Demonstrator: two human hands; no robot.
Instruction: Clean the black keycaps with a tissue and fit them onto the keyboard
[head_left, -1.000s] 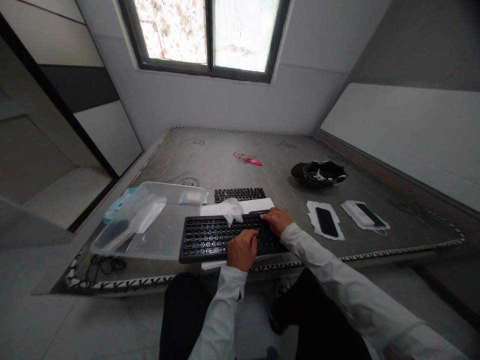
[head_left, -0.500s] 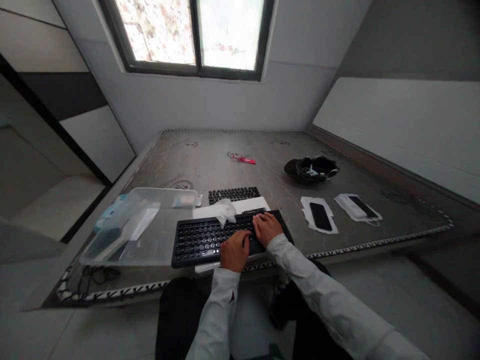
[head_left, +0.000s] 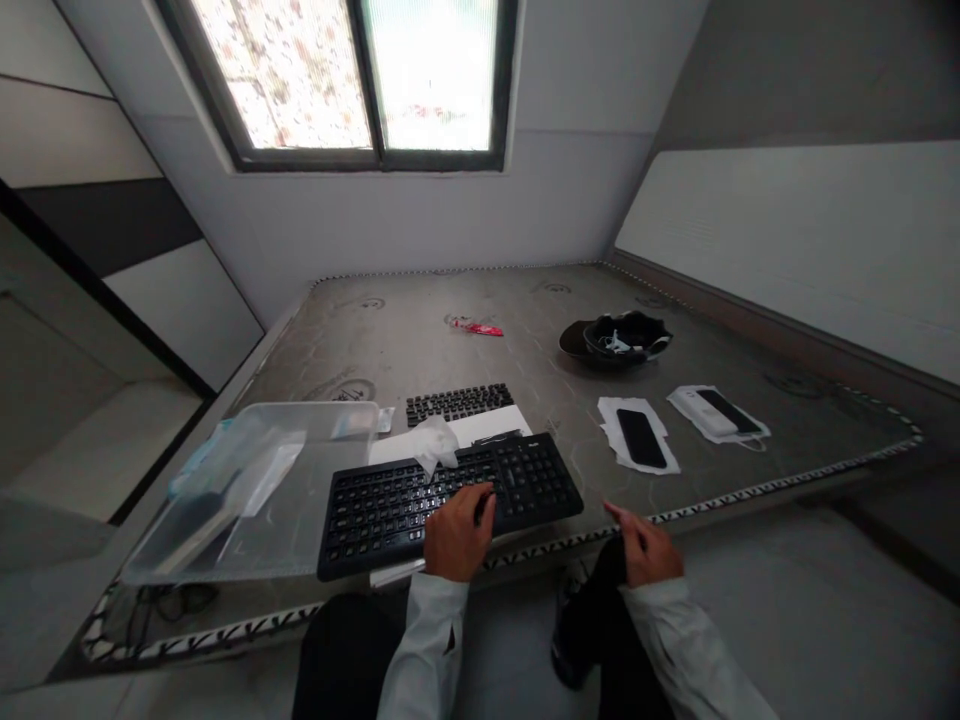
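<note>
A black full-size keyboard [head_left: 525, 495] lies at a slant near the front edge of the grey mattress. My left hand [head_left: 456, 535] is over its front edge, fingers curled onto the keys and thumb drawn in; whatever may be between them is hidden. My right hand [head_left: 651, 550] is off the keyboard, above my knee by the mattress edge, with its index finger stretched out to the left. A crumpled white tissue [head_left: 436, 443] rests on the keyboard's rear edge. Behind it are a white sheet [head_left: 480, 428] and a black key panel [head_left: 457, 402].
A clear plastic bin [head_left: 292, 535] stands left of the keyboard. To the right, a black phone [head_left: 641, 438] and a second phone-like device [head_left: 724, 412] lie on white tissues. Farther back are an upturned black cap [head_left: 626, 340] and a red wrapper [head_left: 478, 328].
My right hand has left the keys and moved right, past the mattress edge. My left hand stays at the keyboard's front. The view has shifted slightly.
</note>
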